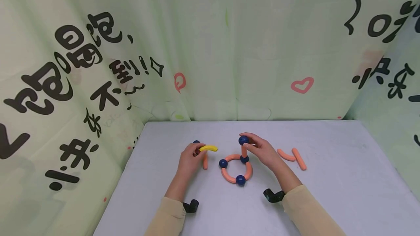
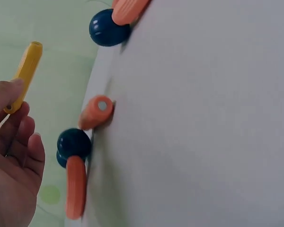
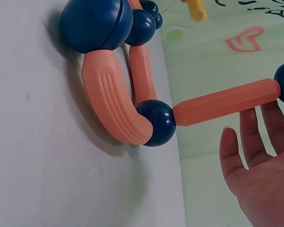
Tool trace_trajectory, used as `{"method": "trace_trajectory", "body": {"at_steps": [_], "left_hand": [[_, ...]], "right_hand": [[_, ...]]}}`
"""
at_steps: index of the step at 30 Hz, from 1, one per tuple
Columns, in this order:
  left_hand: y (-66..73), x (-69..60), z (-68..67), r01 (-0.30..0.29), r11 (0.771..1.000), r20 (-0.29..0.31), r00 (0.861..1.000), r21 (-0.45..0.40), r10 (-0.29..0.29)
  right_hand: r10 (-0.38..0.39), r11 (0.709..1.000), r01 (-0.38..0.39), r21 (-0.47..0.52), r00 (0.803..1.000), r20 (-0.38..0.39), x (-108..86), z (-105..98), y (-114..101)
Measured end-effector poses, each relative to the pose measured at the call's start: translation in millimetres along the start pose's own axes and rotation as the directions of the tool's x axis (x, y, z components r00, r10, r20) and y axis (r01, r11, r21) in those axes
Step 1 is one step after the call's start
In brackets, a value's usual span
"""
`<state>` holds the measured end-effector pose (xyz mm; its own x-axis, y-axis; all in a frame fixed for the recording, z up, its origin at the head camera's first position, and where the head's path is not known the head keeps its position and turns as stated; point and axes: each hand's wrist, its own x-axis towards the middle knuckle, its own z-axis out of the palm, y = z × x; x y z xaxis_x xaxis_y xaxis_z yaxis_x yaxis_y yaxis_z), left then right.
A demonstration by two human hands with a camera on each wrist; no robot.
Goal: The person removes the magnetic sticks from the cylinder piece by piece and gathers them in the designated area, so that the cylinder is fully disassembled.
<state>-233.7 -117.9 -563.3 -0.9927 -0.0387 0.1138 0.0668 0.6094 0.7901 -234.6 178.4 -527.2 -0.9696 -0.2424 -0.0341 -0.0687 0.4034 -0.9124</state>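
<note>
My left hand (image 1: 190,159) pinches a curved yellow magnetic rod (image 1: 210,148) between thumb and fingers, raised off the table in the left wrist view. A ring of curved orange magnetic rods (image 1: 228,178) and blue balls (image 1: 240,180) lies flat on the table. From the ring's far right ball (image 1: 244,159) rises a straight orange rod (image 3: 227,101), topped by another blue ball (image 1: 243,140). My right hand (image 1: 262,149) holds that top ball with its fingertips. In the right wrist view, the ball is partly cut off and some fingers touch the rod's upper end.
To the right lie a loose curved orange rod (image 1: 285,155) and a straight orange rod (image 1: 299,158). Behind my left hand are a blue ball (image 1: 196,142) and an orange rod (image 1: 205,161), partly hidden. A printed curtain (image 1: 236,65) hangs behind the white table (image 1: 344,177).
</note>
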Motion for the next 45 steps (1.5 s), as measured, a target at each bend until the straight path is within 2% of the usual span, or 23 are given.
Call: {"method": "trace_trajectory", "body": {"at_steps": [7,11,15,19,27,38,45], "left_hand": [[-26.5,-10.9,-12.3,0.004,1.0,-0.038,0.999,-0.009,-0.004],[-42.0,-16.3,-19.1,0.022,0.999,-0.048,0.999,0.025,-0.021],[-51.0,-20.7,-24.4,0.014,0.999,-0.053,0.999,0.038,-0.012],[-54.9,-24.5,-27.3,0.01,0.998,-0.039,0.999,0.059,-0.008],[-65.1,-28.6,-25.7,0.073,0.987,-0.008,0.997,0.142,-0.072],[-64.1,-30.2,-23.1,0.063,0.982,-0.033,0.998,0.179,-0.058],[-62.9,-28.8,-22.2,0.061,0.977,-0.022,0.998,0.205,-0.058]], "right_hand": [[0.001,1.0,-0.001,-0.008,1.0,-0.01,-1.3,-1,-2],[0.007,1.0,-0.007,-0.008,1.0,-0.01,-1.2,-1,-3],[-0.001,1.0,0.001,-0.013,1.0,-0.005,-0.3,-1,0],[-0.002,1.0,0.002,-0.014,1.0,-0.004,-0.3,-1,1],[-0.001,1.0,0.001,-0.004,1.0,-0.009,-1.0,0,1],[0.013,1.0,-0.013,-0.021,1.0,-0.017,-3.1,-2,0],[0.014,1.0,-0.014,-0.018,1.0,-0.011,-3.3,-3,0]]}}
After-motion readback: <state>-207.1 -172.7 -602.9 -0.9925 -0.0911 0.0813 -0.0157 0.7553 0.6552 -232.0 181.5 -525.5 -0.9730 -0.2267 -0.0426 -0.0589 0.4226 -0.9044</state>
